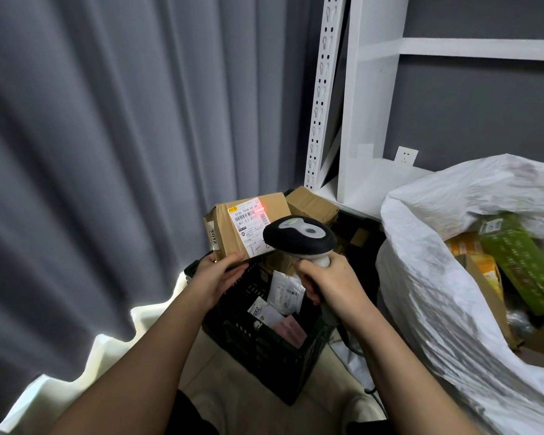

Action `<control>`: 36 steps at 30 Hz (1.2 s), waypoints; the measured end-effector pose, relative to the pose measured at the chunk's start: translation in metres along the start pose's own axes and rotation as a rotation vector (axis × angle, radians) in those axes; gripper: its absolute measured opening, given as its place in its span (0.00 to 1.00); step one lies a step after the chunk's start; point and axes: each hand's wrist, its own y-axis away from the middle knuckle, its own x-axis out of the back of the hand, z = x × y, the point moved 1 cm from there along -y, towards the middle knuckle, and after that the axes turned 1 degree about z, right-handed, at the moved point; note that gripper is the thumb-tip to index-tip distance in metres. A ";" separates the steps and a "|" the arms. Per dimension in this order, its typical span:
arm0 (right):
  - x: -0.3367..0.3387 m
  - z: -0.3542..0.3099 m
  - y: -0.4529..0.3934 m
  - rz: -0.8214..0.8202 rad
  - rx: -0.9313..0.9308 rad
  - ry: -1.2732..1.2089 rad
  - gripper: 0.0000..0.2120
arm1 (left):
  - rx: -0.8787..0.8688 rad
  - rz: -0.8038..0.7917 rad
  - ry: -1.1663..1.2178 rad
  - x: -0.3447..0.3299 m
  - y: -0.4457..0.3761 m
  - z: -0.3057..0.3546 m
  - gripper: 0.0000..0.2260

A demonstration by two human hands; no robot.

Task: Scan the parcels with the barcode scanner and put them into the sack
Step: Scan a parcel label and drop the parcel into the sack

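My left hand (215,275) grips the lower edge of a brown cardboard parcel (225,233) and holds it tilted above the black crate (264,350). A white shipping label (248,221) faces me, with a red glow on its upper right corner. My right hand (330,281) grips the handle of the black and grey barcode scanner (299,237), whose head points at the label. The big white sack (437,277) stands open at the right, with a green box (522,259) and yellow parcels inside.
The crate holds small white and pink mailers (283,299). More cardboard boxes (311,202) lie behind it. A white metal shelf rack (358,105) rises at the back, grey curtains (123,136) hang on the left, and the scanner's cable (358,350) runs down to the floor.
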 end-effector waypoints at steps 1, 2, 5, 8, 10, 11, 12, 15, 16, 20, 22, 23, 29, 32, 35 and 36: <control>0.000 0.000 0.000 0.001 0.001 0.004 0.13 | 0.000 -0.001 0.006 0.000 0.000 0.000 0.21; 0.001 0.000 0.001 0.002 -0.001 0.006 0.12 | 0.001 0.000 0.009 0.000 0.001 0.001 0.21; 0.002 0.001 0.001 0.001 -0.003 0.011 0.12 | 0.006 0.002 0.023 -0.002 0.003 0.001 0.20; 0.003 0.001 0.000 0.025 0.011 0.013 0.10 | 0.012 0.004 0.018 -0.004 0.006 0.002 0.20; 0.003 0.002 0.000 0.046 0.018 0.003 0.09 | 0.018 -0.001 0.008 -0.003 0.006 0.001 0.21; 0.003 0.002 0.000 0.048 0.017 -0.016 0.08 | 0.023 0.000 0.005 -0.002 0.006 0.001 0.21; 0.003 0.001 0.001 0.047 0.013 -0.037 0.07 | 0.025 0.002 0.004 -0.002 0.006 0.002 0.22; 0.007 -0.004 0.004 0.054 0.008 -0.050 0.06 | 0.032 0.016 0.012 -0.003 0.009 0.002 0.22; 0.009 -0.006 0.007 0.060 0.006 -0.053 0.06 | 0.035 0.026 0.024 -0.005 0.012 0.001 0.22; 0.028 -0.025 0.022 0.092 0.019 -0.099 0.06 | -0.028 0.095 0.098 -0.024 0.029 0.006 0.24; 0.045 -0.038 0.033 0.120 0.043 -0.117 0.06 | -0.125 0.076 0.081 -0.049 0.045 0.018 0.23; 0.054 -0.046 0.039 0.131 0.055 -0.134 0.06 | -0.189 0.052 0.049 -0.065 0.055 0.026 0.23; 0.121 -0.100 0.084 0.231 0.062 -0.273 0.07 | -0.425 -0.124 -0.287 -0.180 0.107 0.054 0.25; 0.172 -0.115 0.111 0.346 0.083 -0.265 0.09 | -0.374 -0.258 -0.444 -0.246 0.133 0.040 0.25; 0.220 -0.119 0.134 0.487 0.092 -0.260 0.08 | -0.379 -0.337 -0.657 -0.300 0.148 0.011 0.31; 0.233 -0.119 0.140 0.524 0.087 -0.265 0.08 | -0.381 -0.347 -0.759 -0.315 0.150 -0.002 0.34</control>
